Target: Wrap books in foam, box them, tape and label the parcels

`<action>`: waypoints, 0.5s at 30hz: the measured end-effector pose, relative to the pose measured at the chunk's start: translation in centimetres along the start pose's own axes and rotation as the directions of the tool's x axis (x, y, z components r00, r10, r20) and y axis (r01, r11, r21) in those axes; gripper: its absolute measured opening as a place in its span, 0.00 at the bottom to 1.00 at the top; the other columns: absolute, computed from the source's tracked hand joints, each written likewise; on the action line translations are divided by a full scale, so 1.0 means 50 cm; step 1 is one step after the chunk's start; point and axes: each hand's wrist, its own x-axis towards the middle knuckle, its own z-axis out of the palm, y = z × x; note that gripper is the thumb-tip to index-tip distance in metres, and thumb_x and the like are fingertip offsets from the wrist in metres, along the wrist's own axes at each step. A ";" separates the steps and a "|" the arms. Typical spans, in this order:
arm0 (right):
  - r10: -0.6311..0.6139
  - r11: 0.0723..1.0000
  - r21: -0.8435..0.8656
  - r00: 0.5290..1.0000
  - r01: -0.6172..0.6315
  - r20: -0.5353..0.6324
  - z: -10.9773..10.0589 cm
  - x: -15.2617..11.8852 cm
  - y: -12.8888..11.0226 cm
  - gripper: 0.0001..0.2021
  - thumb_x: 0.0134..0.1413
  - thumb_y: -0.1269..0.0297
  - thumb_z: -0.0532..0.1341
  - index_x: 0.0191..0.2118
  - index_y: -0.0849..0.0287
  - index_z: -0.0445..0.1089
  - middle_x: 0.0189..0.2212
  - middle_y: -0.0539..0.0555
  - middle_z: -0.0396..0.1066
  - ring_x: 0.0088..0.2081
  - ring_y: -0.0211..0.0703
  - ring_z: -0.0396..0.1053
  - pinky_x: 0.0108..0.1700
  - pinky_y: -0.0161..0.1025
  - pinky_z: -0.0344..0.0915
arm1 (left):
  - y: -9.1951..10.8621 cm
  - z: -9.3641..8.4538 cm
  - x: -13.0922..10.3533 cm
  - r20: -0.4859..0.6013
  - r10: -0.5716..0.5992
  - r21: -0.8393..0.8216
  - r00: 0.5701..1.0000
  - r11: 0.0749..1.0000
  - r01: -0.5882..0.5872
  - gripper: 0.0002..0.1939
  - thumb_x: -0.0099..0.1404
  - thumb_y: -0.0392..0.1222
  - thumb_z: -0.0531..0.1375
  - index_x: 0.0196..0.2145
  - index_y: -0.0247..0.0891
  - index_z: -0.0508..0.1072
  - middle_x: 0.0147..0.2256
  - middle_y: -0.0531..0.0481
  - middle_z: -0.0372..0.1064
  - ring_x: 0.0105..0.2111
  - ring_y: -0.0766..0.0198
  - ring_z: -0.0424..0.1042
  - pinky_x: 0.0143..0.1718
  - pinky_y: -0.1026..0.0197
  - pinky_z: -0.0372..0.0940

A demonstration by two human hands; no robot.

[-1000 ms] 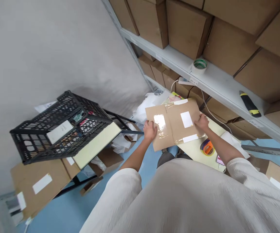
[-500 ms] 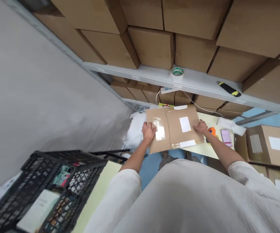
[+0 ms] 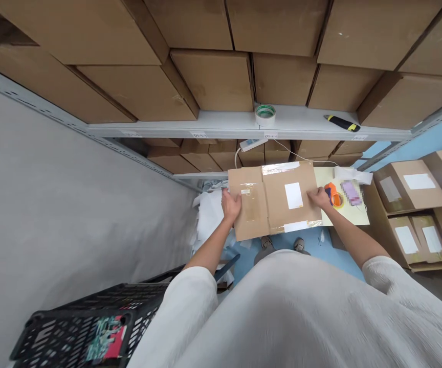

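Observation:
A flat cardboard package [image 3: 278, 197] with clear tape, a white label on its face and white strips along two edges is held between my hands, above a pale yellow table. My left hand [image 3: 230, 205] grips its left edge, with the fingers passing behind it. At the right edge, my right hand [image 3: 318, 197] pinches the cardboard beside the white label. Just right of that hand lies an orange tape dispenser [image 3: 334, 196] on the table, with a blurred-out phone [image 3: 351, 192] beside it.
Cardboard boxes fill the shelf [image 3: 221, 121], where a tape roll [image 3: 265, 115] and a box cutter [image 3: 343, 123] lie. Labelled boxes [image 3: 416, 189] stand right. A black crate [image 3: 71, 337] is at lower left. White wrapping [image 3: 209, 217] lies left of the package.
My left hand has shifted from lying on the package's face to its left edge. The view has turned, and the shelf now appears level. The package stays between my hands.

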 end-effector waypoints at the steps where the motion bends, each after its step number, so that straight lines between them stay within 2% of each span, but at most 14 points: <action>1: -0.016 0.997 0.078 0.999 0.018 -0.028 -0.015 -0.004 0.003 0.30 0.64 0.42 0.64 0.63 0.56 0.66 0.57 0.65 0.78 0.58 0.62 0.77 0.60 0.52 0.72 | 0.009 0.001 0.005 -0.011 -0.008 -0.059 1.000 0.998 0.007 0.29 0.77 0.48 0.58 0.70 0.38 0.57 0.63 0.33 0.72 0.63 0.44 0.73 0.64 0.45 0.68; 5: -0.141 0.937 0.297 0.977 0.184 -0.161 -0.081 -0.009 0.009 0.31 0.64 0.45 0.62 0.66 0.55 0.63 0.61 0.63 0.77 0.59 0.58 0.76 0.61 0.49 0.72 | 0.063 0.001 0.025 -0.061 0.055 -0.193 0.997 0.979 -0.066 0.23 0.79 0.47 0.56 0.67 0.41 0.63 0.64 0.37 0.73 0.65 0.49 0.73 0.67 0.49 0.68; 8: -0.146 0.891 0.396 0.965 0.224 -0.217 -0.130 -0.004 0.008 0.29 0.66 0.42 0.60 0.64 0.54 0.64 0.61 0.62 0.76 0.60 0.58 0.74 0.63 0.51 0.71 | 0.117 -0.005 0.042 -0.101 0.090 -0.276 0.991 0.954 -0.115 0.20 0.79 0.46 0.56 0.65 0.42 0.64 0.63 0.39 0.73 0.64 0.52 0.73 0.67 0.51 0.67; 10: -0.129 0.859 0.456 0.961 0.232 -0.246 -0.159 0.000 0.006 0.30 0.69 0.36 0.55 0.63 0.53 0.66 0.61 0.62 0.75 0.61 0.57 0.72 0.63 0.51 0.71 | 0.154 -0.009 0.053 -0.120 0.075 -0.358 0.990 0.927 -0.113 0.19 0.81 0.49 0.54 0.64 0.42 0.65 0.61 0.40 0.74 0.63 0.53 0.74 0.67 0.52 0.68; 12: -0.130 0.836 0.486 0.952 0.255 -0.276 -0.184 0.004 0.005 0.34 0.72 0.32 0.48 0.65 0.53 0.66 0.62 0.62 0.74 0.62 0.57 0.71 0.63 0.51 0.71 | 0.187 -0.010 0.063 -0.123 0.012 -0.469 0.992 0.880 -0.069 0.21 0.83 0.56 0.50 0.63 0.41 0.66 0.59 0.39 0.75 0.61 0.52 0.76 0.66 0.51 0.69; 14: -0.158 0.825 0.480 0.938 0.296 -0.307 -0.203 0.007 0.004 0.39 0.73 0.29 0.40 0.69 0.53 0.65 0.64 0.62 0.72 0.64 0.56 0.70 0.64 0.51 0.71 | 0.212 -0.009 0.072 -0.130 -0.048 -0.568 0.990 0.823 -0.034 0.29 0.83 0.63 0.44 0.64 0.41 0.67 0.59 0.38 0.75 0.61 0.51 0.76 0.66 0.49 0.69; 15: -0.174 0.820 0.476 0.930 0.318 -0.323 -0.211 0.007 0.003 0.42 0.73 0.28 0.37 0.71 0.53 0.64 0.65 0.62 0.72 0.65 0.56 0.69 0.64 0.52 0.71 | 0.222 -0.008 0.075 -0.152 -0.039 -0.589 0.988 0.806 -0.059 0.33 0.83 0.66 0.41 0.66 0.41 0.66 0.61 0.37 0.74 0.63 0.50 0.75 0.66 0.48 0.69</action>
